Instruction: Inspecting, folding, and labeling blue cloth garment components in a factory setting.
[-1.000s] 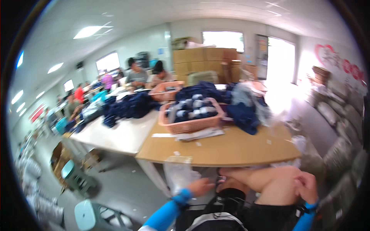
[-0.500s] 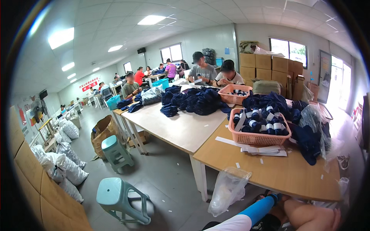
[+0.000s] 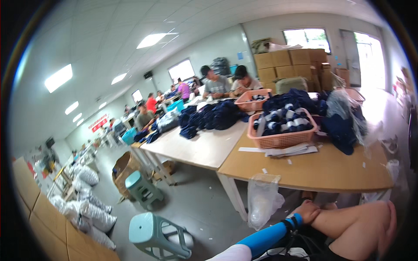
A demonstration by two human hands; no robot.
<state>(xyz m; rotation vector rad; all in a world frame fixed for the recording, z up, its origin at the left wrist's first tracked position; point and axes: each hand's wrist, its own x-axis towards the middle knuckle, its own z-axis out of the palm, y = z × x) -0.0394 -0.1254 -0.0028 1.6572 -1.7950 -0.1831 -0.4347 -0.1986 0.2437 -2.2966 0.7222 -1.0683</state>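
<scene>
My left hand (image 3: 308, 212), below a blue sleeve with a black band at the wrist, is closed round my bare lower leg (image 3: 344, 219) under the table's front edge. My right hand (image 3: 391, 224) lies along the side of my bent knee, its fingers stretched out and partly blurred; the rest of it is hidden. Neither hand touches anything on the table. Nearest on the wooden table (image 3: 348, 172) are a pink plastic basket (image 3: 283, 140) full of rolled navy-and-white bundles, a stack of white paper strips (image 3: 294, 150) and a navy cloth piece (image 3: 337, 132).
A clear plastic bag (image 3: 262, 202) hangs at the table's front edge. Two green stools (image 3: 150, 228) stand on the left. Navy garments (image 3: 213, 115) are heaped on the white table (image 3: 191, 150). Co-workers sit beyond. Cartons (image 3: 287, 65) are stacked behind; stuffed sacks (image 3: 96, 215) lie far left.
The view has tilted, so the tables sit higher on the right and the stools lower. More of my left hand and blue sleeve shows now. Both hands stay at my leg.
</scene>
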